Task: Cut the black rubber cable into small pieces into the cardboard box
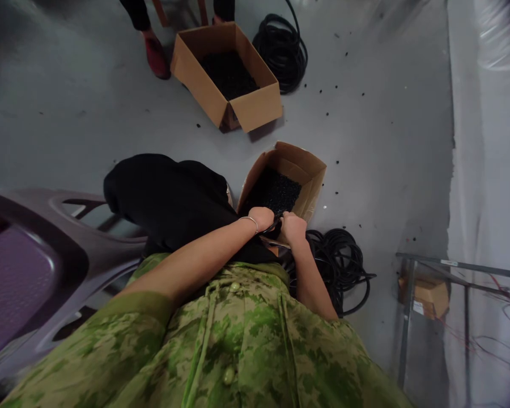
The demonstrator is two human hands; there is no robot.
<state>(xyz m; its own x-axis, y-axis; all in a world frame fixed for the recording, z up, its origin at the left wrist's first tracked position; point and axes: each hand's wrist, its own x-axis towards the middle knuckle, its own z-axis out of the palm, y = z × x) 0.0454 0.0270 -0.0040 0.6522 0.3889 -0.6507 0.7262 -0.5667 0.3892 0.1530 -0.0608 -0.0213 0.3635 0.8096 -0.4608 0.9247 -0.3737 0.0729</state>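
My left hand (262, 217), with a thin bracelet at the wrist, is closed over the near edge of a cardboard box (312, 181). Close beside it on the right, my right hand (294, 228) is closed too, fingers pinched. Between the two runs a slender black length (274, 225) that looks like tubing; the fingers cover much of it. Many small black pieces (278, 190) lie inside the box below my hands. A coil of black tubing (338, 255) rests on the floor by my right forearm.
Ahead stands a larger open cardboard box (255, 110) of black pieces, with another black coil (283, 54) beside it. A person's red shoe (156, 58) is near its left. A purple-grey chair (63, 243) is at left, a metal frame (408, 317) at right. Black bits dot the floor.
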